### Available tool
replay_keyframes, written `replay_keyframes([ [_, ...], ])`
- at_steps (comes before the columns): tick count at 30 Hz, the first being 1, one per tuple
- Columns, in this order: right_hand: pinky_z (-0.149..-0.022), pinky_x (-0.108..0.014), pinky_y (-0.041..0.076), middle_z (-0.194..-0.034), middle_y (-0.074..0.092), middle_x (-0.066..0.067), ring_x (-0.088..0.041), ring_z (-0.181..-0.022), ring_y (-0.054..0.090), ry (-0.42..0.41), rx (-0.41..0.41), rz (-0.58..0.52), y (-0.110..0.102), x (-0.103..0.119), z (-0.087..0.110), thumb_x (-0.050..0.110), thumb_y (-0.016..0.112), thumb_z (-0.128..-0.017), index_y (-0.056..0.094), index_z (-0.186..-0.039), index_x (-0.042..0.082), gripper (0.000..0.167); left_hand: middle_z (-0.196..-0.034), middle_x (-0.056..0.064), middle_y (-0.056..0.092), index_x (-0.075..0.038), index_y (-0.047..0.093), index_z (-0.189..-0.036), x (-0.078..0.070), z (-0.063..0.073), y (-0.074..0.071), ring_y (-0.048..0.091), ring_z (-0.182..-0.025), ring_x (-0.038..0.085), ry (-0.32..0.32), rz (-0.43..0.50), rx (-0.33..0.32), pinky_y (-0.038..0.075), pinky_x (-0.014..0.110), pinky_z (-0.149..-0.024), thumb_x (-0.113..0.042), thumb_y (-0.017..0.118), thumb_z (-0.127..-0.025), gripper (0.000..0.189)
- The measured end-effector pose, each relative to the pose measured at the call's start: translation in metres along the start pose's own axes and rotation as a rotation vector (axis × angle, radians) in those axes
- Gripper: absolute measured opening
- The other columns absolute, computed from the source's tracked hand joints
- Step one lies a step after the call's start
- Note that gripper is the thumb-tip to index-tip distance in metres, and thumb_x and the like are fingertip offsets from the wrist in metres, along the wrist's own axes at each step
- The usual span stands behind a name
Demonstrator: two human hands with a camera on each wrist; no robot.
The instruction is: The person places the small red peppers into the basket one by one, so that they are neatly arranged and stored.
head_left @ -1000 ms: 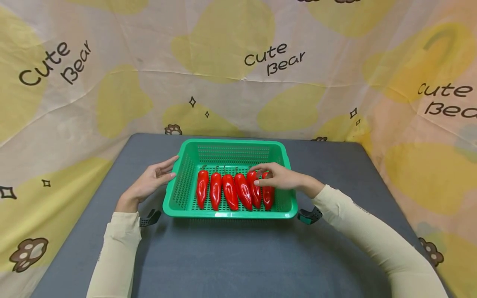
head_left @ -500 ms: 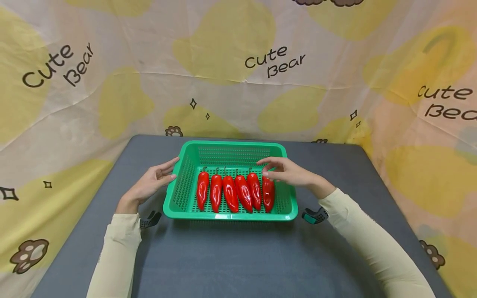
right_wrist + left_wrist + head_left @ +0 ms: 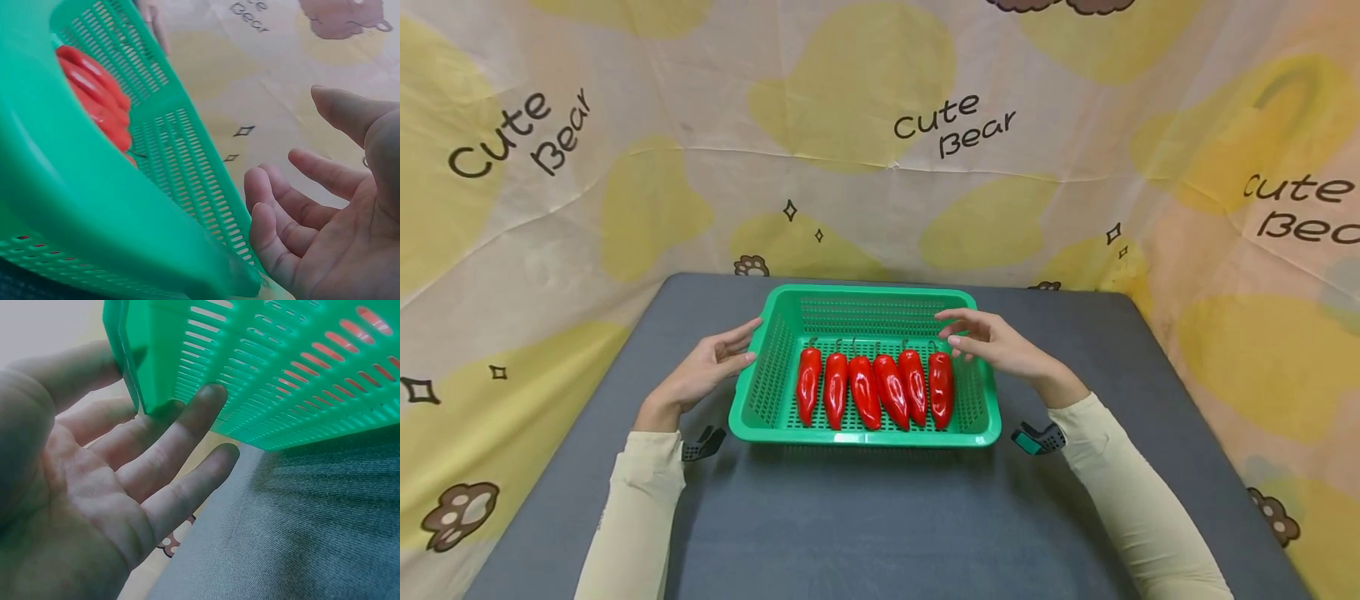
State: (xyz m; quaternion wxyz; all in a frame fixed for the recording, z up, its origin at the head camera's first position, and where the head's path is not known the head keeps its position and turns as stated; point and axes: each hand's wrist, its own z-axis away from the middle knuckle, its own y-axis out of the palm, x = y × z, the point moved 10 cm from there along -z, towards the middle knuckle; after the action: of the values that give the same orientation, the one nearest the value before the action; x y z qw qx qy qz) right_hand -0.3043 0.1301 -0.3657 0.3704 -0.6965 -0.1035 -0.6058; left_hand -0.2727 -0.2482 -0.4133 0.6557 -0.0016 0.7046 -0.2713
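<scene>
Several glossy red peppers (image 3: pixel 862 392) with thin stems lie side by side in a row in a green plastic basket (image 3: pixel 865 437). My left hand (image 3: pixel 703 371) is at the basket's left side, fingers extended; in the left wrist view its fingers (image 3: pixel 209 403) lie against the rim and perforated wall. My right hand (image 3: pixel 992 337) hovers over the basket's right rim, above and right of the rightmost pepper (image 3: pixel 941 392), and holds nothing. In the right wrist view that hand (image 3: pixel 331 219) has loosely bent, spread fingers, beside the basket wall.
The basket stands on a dark grey table (image 3: pixel 880 517). A printed cloth (image 3: pixel 865 167) with yellow patches and bear lettering hangs behind and at both sides. Dark straps (image 3: pixel 703 442) sit at both wrists.
My right hand has drawn up and to the right, away from the peppers, uncovering the two rightmost ones; its fingers have spread. The left hand, basket and peppers have stayed in place.
</scene>
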Motion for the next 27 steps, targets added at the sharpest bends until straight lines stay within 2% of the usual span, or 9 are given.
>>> replay_keyframes([
  [2,-0.081,-0.036,0.055,-0.128,0.061,-0.017,-0.020,-0.091,0.065,0.000,-0.017,-0.009,-0.003,0.000,0.001,0.016,0.055,-0.104,0.047,-0.148,0.009,0.045,-0.167,0.018,0.024,-0.011,0.023,-0.162,0.000,0.000,0.000,0.038,-0.149,0.032,-0.001,-0.008,-0.001,0.049,0.014,-0.097,-0.021,0.054,-0.106,0.065],
  [4,-0.081,-0.037,0.055,-0.128,0.061,-0.015,-0.028,-0.094,0.065,0.003,-0.036,-0.011,-0.006,-0.001,0.002,0.017,0.055,-0.105,0.048,-0.148,0.011,0.044,-0.167,0.019,0.024,-0.010,0.023,-0.162,-0.001,0.000,-0.001,0.034,-0.149,0.037,0.003,-0.009,-0.003,0.048,0.013,-0.097,-0.021,0.054,-0.106,0.065],
  [9,-0.081,-0.035,0.056,-0.128,0.061,-0.012,-0.042,-0.096,0.061,0.002,-0.079,-0.024,-0.013,-0.004,0.003,0.018,0.054,-0.106,0.048,-0.148,0.012,0.043,-0.166,0.020,0.025,-0.010,0.023,-0.162,0.000,-0.001,-0.001,0.044,-0.143,0.009,0.004,-0.002,0.002,0.049,0.013,-0.097,-0.020,0.054,-0.106,0.065],
  [11,-0.081,-0.034,0.056,-0.127,0.061,-0.012,-0.041,-0.096,0.062,-0.005,-0.093,-0.030,-0.016,-0.005,0.005,0.018,0.054,-0.106,0.048,-0.148,0.011,0.043,-0.166,0.020,0.026,-0.010,0.023,-0.162,0.000,-0.001,0.000,0.044,-0.142,0.008,0.002,-0.001,0.004,0.049,0.013,-0.097,-0.020,0.054,-0.106,0.065],
  [16,-0.081,-0.031,0.056,-0.128,0.061,-0.012,-0.036,-0.096,0.063,-0.012,-0.128,-0.045,-0.022,-0.010,0.006,0.016,0.053,-0.106,0.047,-0.149,0.009,0.044,-0.166,0.019,0.026,-0.011,0.023,-0.162,0.001,-0.002,0.001,0.033,-0.150,0.039,-0.007,-0.002,-0.002,0.049,0.013,-0.097,-0.021,0.055,-0.106,0.066],
  [18,-0.081,-0.030,0.055,-0.128,0.061,-0.010,-0.034,-0.096,0.064,-0.011,-0.139,-0.054,-0.023,-0.012,0.007,0.015,0.052,-0.106,0.046,-0.149,0.008,0.044,-0.167,0.018,0.026,-0.012,0.023,-0.162,0.002,-0.002,0.001,0.030,-0.150,0.043,-0.012,-0.004,-0.005,0.049,0.013,-0.096,-0.022,0.055,-0.106,0.066],
  [20,-0.080,-0.028,0.055,-0.128,0.061,-0.009,-0.032,-0.095,0.064,-0.016,-0.144,-0.063,-0.025,-0.014,0.007,0.014,0.052,-0.105,0.045,-0.149,0.007,0.045,-0.166,0.018,0.027,-0.013,0.023,-0.162,0.002,-0.003,0.001,0.035,-0.150,0.037,-0.018,0.001,-0.006,0.049,0.013,-0.097,-0.023,0.055,-0.106,0.066],
  [24,-0.080,-0.026,0.055,-0.127,0.061,-0.007,-0.025,-0.094,0.065,-0.031,-0.152,-0.090,-0.027,-0.016,0.008,0.013,0.051,-0.106,0.044,-0.150,0.005,0.046,-0.165,0.020,0.029,-0.012,0.024,-0.162,0.001,-0.002,0.001,0.051,-0.137,0.005,-0.011,0.013,-0.005,0.051,0.016,-0.096,-0.021,0.056,-0.105,0.066],
  [27,-0.081,-0.025,0.055,-0.130,0.059,-0.017,-0.020,-0.094,0.065,-0.042,-0.160,-0.111,-0.029,-0.017,0.009,0.015,0.051,-0.106,0.041,-0.151,0.002,0.047,-0.165,0.020,0.028,-0.010,0.024,-0.162,0.001,-0.001,0.000,0.053,-0.124,-0.011,-0.005,0.017,-0.004,0.051,0.017,-0.096,-0.020,0.056,-0.105,0.066],
])
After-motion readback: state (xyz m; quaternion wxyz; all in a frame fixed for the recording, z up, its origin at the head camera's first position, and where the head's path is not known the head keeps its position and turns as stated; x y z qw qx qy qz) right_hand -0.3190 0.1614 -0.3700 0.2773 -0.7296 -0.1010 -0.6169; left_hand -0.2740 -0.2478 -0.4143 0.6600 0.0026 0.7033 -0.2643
